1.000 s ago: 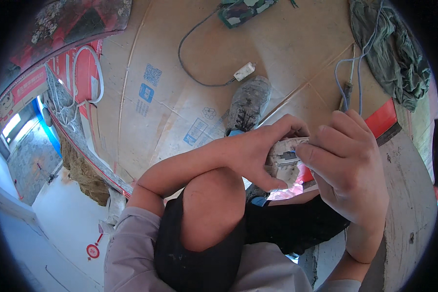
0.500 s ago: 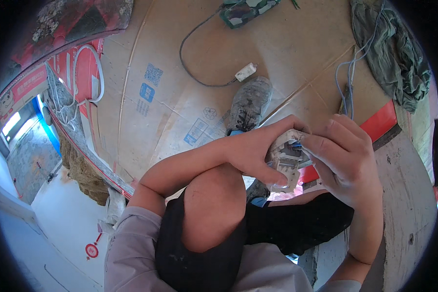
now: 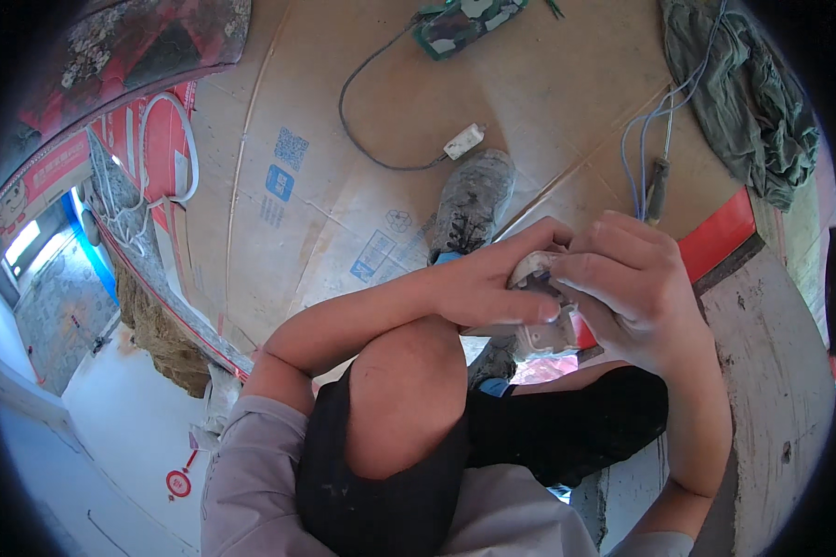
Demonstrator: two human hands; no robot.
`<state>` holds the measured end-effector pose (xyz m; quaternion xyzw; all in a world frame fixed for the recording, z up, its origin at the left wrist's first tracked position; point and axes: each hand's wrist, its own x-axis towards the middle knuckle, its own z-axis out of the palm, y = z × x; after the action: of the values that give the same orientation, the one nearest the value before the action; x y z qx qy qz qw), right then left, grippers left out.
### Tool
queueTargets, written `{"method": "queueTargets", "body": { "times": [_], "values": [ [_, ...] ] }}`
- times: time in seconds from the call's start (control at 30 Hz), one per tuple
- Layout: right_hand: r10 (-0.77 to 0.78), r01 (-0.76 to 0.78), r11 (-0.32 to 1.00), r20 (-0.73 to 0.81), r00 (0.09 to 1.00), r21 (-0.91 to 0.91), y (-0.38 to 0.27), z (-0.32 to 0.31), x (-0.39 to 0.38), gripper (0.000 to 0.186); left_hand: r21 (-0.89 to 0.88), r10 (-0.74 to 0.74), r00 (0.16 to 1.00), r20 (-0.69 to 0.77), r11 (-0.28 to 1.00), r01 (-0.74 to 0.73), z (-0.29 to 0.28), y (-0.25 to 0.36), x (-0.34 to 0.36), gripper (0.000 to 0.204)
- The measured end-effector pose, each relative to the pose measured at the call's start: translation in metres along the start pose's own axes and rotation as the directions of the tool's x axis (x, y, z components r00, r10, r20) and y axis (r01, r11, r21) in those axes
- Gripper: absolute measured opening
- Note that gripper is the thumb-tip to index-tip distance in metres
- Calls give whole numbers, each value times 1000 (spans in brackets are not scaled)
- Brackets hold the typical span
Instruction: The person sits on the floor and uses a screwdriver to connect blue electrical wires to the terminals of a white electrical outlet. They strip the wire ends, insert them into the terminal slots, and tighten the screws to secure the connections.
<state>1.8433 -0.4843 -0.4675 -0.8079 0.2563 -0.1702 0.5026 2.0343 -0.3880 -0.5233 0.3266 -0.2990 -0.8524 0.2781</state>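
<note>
From where I stand, the small off-white housing (image 3: 546,342) sits up between the two hands, just right of the person's bare knee (image 3: 407,399). Its long axis runs roughly near to far, with the open, hollow part toward the far end.

The left hand (image 3: 488,290) has it from the left side: the thumb lies across the middle of the housing, pointing right, and the fingers curl round the far side, mostly out of sight. That grip is closed and looks firm to me.

The right hand (image 3: 636,278) comes in from the right, its fingers bent and drawn in, thumb and forefinger right up at the far, hollow part. So the housing lies to the left of the right fingertips, and both hands are about equally close to it. Whether the right fingers pinch anything, I cannot tell; their tips are hidden against the hollow.

Just beyond the right hand, thin grey-blue wires (image 3: 625,148) come down to the knuckles, and their ends are hidden there. A screwdriver (image 3: 658,190) lies beside them on the cardboard (image 3: 567,102), handle toward the hand, shaft pointing away. The red-faced block (image 3: 718,237) is to the right.
</note>
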Motion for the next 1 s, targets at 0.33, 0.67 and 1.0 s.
{"method": "queueTargets", "body": {
  "times": [0.33, 0.67, 1.0],
  "values": [
    [27, -26, 999, -13, 1000, 39, 6, 2, 3, 24, 104, 90, 993, -74, 991, -82, -1, -2, 3, 48],
    [117, -103, 986, -108, 987, 131, 11, 8, -12, 24, 92, 23, 999, -35, 996, -20, 2, 1, 7, 51],
    [604, -352, 796, -610, 513, 492, 64, -32, -33, 31, 4, -31, 997, -64, 1000, 31, -5, 0, 8, 56]
  ]
}}
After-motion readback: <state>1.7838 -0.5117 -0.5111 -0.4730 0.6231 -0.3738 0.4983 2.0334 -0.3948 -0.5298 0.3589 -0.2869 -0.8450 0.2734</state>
